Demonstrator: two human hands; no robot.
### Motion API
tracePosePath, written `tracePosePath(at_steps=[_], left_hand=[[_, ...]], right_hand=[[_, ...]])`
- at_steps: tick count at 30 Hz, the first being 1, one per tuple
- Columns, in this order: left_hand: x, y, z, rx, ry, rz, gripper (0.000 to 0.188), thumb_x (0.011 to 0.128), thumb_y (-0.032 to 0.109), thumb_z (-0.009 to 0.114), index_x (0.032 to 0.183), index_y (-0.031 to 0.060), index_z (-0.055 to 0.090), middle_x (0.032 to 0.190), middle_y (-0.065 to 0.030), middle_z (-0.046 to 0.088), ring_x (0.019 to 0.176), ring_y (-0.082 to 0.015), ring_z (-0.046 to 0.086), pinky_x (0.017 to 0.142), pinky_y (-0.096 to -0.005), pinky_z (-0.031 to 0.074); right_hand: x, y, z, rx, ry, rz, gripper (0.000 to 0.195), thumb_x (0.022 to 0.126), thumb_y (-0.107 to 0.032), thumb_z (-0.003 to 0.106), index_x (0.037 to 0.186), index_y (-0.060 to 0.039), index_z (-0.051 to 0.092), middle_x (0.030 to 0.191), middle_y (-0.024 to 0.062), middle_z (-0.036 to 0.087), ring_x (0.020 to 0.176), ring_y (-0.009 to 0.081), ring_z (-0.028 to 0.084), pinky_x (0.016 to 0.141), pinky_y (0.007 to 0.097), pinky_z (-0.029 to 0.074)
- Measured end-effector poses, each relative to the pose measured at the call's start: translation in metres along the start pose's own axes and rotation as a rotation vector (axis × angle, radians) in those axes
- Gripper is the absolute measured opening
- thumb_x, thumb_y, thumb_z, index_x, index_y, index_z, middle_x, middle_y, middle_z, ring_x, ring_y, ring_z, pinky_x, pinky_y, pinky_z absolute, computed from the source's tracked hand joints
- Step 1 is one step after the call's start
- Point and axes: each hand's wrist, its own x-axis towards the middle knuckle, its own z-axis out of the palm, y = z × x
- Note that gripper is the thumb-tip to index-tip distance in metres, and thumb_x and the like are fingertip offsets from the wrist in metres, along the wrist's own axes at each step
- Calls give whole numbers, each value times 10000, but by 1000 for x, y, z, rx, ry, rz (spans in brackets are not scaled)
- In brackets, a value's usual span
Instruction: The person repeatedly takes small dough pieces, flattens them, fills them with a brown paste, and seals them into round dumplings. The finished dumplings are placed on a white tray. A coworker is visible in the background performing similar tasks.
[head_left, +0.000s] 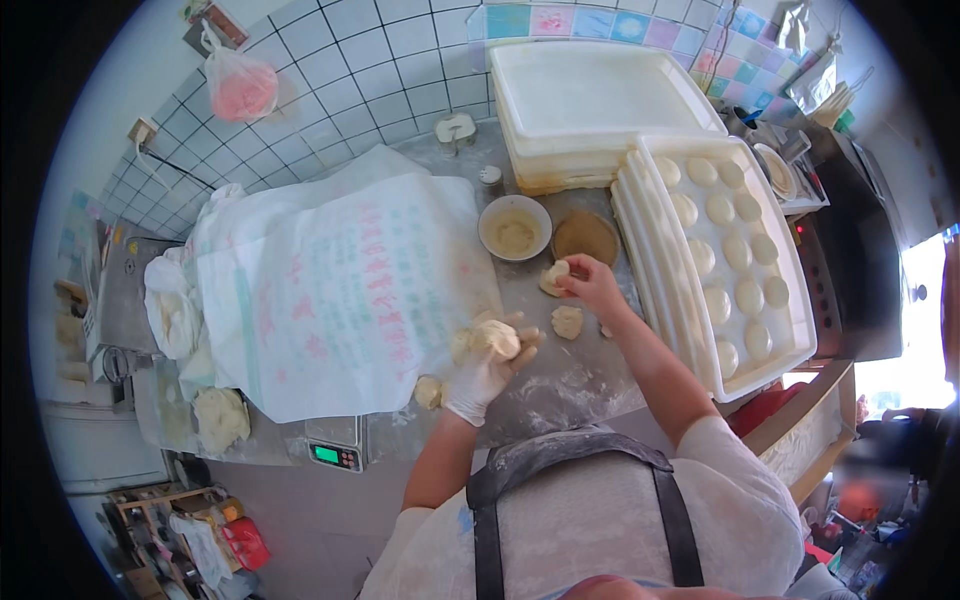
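My left hand (487, 367), in a pale glove, holds a lump of dough (496, 339) on its palm and fingers. Bare and with its fingertips pinched, my right hand (589, 285) grips a smaller piece of dough (553, 277) just below a round brown disc (585, 234). Between the hands another dough piece (567, 322) lies on the floured worktop (577, 375). A white bowl (515, 228) with pale contents stands above them. One more dough lump (428, 392) sits left of my left wrist, by the edge of a printed white sheet (337, 300).
Stacked white trays stand at the right; the top tray (806, 330) holds several rounds of dough (738, 253). Further white trays (607, 90) are stacked against the tiled wall. A digital scale (336, 453) is at the front edge, with a large dough mass (221, 420) to its left.
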Motion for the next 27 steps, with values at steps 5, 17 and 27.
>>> tracePosePath(at_steps=[5,17,27], left_hand=[[23,-20,-46,70,165,-101,437,868,204,560,1247,35,423,1155,-178,524,959,-252,587,755,-288,532],[101,1,-72,103,385,228,342,876,68,463,1215,24,448,1099,-143,536,1016,-260,546,843,-345,484],[124,-17,-48,-149,194,38,414,957,367,318,1239,84,425,1105,-78,530,1054,-221,502,896,-407,422]], right_hand=[[73,5,16,-826,64,-254,224,779,-69,622,999,-69,580,810,64,610,735,163,601,588,308,487],[112,7,33,-917,24,-608,88,740,-162,614,734,-79,642,853,63,582,816,268,563,692,366,466],[30,9,48,-990,-158,-623,136,664,-92,684,791,-56,656,813,84,632,708,245,622,640,325,500]])
